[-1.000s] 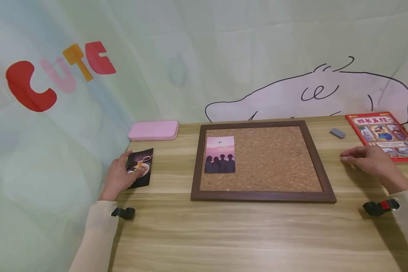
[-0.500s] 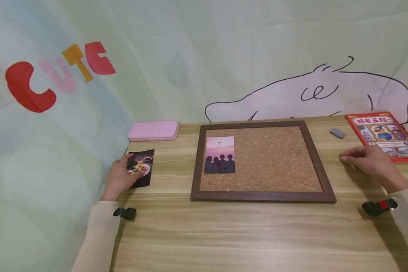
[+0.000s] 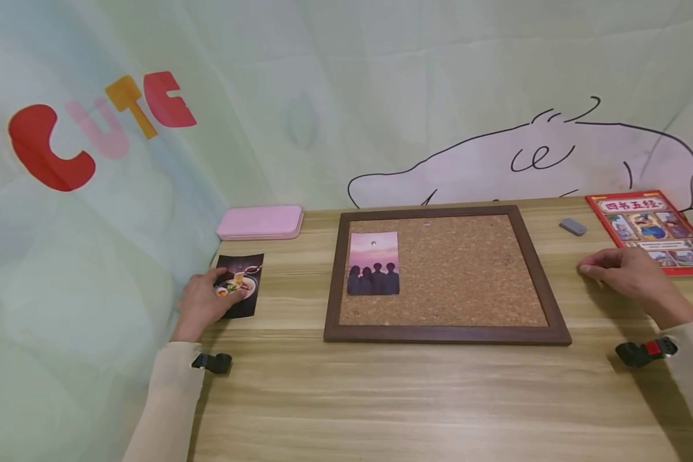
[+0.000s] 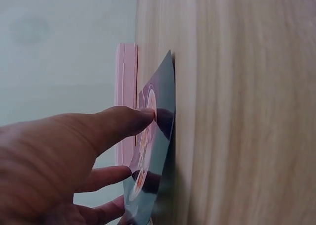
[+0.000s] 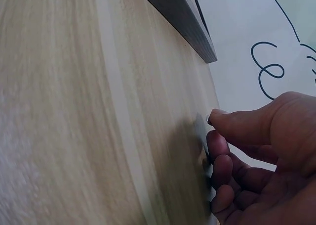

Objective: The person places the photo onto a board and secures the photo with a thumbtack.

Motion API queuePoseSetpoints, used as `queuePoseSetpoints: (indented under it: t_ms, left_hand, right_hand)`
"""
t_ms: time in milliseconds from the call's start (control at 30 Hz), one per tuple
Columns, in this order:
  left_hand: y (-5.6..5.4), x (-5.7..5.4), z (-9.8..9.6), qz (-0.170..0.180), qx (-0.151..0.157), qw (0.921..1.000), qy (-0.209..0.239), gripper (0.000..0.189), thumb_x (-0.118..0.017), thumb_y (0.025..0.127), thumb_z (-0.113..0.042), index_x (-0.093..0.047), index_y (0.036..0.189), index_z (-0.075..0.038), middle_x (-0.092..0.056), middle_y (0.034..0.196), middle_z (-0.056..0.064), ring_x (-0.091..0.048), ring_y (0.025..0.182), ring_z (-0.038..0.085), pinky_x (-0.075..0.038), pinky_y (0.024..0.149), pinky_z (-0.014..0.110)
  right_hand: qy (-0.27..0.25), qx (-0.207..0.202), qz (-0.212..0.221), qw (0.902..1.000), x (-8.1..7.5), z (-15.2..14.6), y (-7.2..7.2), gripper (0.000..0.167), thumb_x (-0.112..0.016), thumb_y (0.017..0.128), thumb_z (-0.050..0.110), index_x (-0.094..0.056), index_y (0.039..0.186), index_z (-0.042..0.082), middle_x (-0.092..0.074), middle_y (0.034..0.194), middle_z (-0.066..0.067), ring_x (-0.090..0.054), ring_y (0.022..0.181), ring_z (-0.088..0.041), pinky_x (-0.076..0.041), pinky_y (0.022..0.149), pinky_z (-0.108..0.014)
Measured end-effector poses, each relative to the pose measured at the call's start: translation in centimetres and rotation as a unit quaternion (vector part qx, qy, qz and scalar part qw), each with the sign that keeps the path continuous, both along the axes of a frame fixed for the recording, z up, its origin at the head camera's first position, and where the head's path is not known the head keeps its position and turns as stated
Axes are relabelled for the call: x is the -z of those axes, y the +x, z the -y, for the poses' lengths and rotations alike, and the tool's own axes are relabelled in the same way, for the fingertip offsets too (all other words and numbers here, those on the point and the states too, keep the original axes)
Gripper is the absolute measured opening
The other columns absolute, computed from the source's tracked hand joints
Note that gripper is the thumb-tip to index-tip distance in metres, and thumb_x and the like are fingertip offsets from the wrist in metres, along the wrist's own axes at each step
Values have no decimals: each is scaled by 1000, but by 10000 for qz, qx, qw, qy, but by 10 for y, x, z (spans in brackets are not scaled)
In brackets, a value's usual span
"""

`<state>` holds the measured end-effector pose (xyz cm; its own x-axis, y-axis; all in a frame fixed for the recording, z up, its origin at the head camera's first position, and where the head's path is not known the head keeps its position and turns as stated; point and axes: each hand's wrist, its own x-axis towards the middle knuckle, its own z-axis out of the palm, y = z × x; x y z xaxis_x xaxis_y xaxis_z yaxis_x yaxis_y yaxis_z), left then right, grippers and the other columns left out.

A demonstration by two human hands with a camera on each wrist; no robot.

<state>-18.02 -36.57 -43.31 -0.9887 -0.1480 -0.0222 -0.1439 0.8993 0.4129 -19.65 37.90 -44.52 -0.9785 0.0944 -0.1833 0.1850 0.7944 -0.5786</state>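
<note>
A photo of a bowl of food on a dark ground (image 3: 244, 280) lies at the left of the table. My left hand (image 3: 201, 303) holds it, with the thumb on its face and the fingers at its left side. In the left wrist view the photo (image 4: 157, 136) bows and stands partly off the wood. My right hand (image 3: 632, 277) hovers low over the table between the corkboard (image 3: 462, 276) and a red book. Its thumb and index finger come together on a small silvery thumbtack (image 5: 209, 118), mostly hidden; the other fingers are curled.
A sunset photo with silhouettes (image 3: 373, 273) is fixed to the corkboard's left side by a silver thumbtack (image 3: 373, 243). A pink case (image 3: 260, 221) stands at the back left. The red book (image 3: 649, 224) and a grey eraser (image 3: 573, 226) lie at the back right.
My left hand has shifted slightly to the right, and the food photo has slid a little with it. More of its upper left corner shows. The right hand has stayed nearly still.
</note>
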Motion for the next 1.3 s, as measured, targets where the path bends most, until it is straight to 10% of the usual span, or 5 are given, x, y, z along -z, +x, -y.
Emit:
queuePoseSetpoints:
  t_ms: [400,633,933,1167,1300]
  left_hand:
    - [-5,-5,5,-95,-149,9983,564,70,-76,98,-28,-51,152,10,-51,152,42,-48,143,57,-42,117,65]
    - [-1,-13,4,-129,-597,9874,1457,55,-63,106,-24,-55,153,3,-57,149,35,-62,115,35,-47,69,18]
    - [1,-14,1,-169,-577,9826,1756,53,-62,102,-11,-56,154,-2,-62,141,32,-57,84,4,-47,62,21]
    - [2,-17,-2,-155,-523,9744,2181,54,-62,104,-12,-54,157,-5,-65,129,26,-55,72,0,-47,59,23]
    - [1,-21,-5,-269,-398,9665,2520,55,-64,104,-13,-53,157,-4,-67,126,24,-59,72,-4,-49,62,21]
  right_hand:
    - [-42,16,-142,9999,-7,-2,2,44,-57,112,32,-66,125,-10,-72,104,-14,-51,83,-10,-43,66,-22]
    - [-162,65,-186,9997,-12,0,-1,43,-57,112,30,-64,128,-10,-71,106,-15,-51,86,-13,-42,68,-24]
    - [-365,337,-192,9986,-14,2,0,57,-53,111,45,-61,135,-7,-60,132,-30,-47,109,-35,-38,84,-38]
    - [-542,370,-275,9975,-20,-1,1,62,-57,109,49,-62,136,-6,-57,84,36,-52,97,-11,-38,84,-35]
    - [-658,339,-351,9966,-23,0,1,60,-58,109,47,-62,136,-6,-53,79,44,-52,85,8,-43,80,-25]
